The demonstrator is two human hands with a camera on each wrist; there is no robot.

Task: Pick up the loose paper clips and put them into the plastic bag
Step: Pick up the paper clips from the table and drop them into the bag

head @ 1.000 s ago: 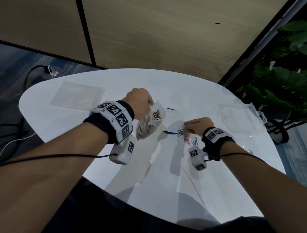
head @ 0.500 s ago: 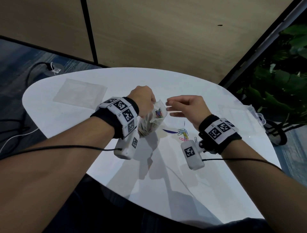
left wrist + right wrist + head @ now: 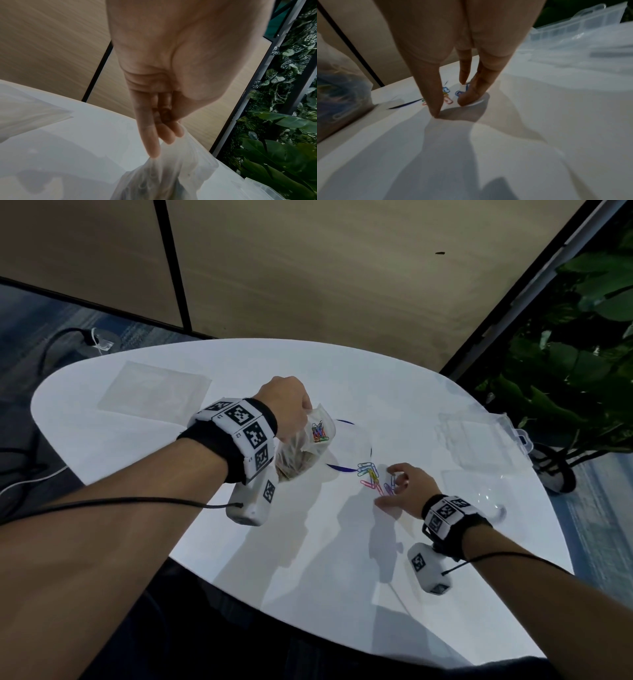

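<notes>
A clear plastic bag [image 3: 301, 453] hangs upright over the white table [image 3: 239, 525], its bottom near the surface, with coloured paper clips [image 3: 319, 432] inside. My left hand [image 3: 287, 402] pinches the bag's top edge; in the left wrist view the fingertips [image 3: 164, 140] grip the bag [image 3: 171, 175]. Several loose coloured clips [image 3: 368, 474] lie to the right of the bag. My right hand [image 3: 388, 489] is down on them, thumb and fingertips [image 3: 464, 100] touching the table on either side of a blue clip [image 3: 458, 92], which lies flat.
A clear plastic compartment box [image 3: 479, 436] sits at the right, with a clear sheet [image 3: 479, 487] in front of it. Another flat clear bag [image 3: 154, 392] lies at the far left. A blue line [image 3: 342, 469] curves on the table. Plants [image 3: 565, 354] stand beyond the right edge.
My right hand rose from the clip pile to the bag's mouth, then came back down to the pile. My left hand has kept hold of the bag.
</notes>
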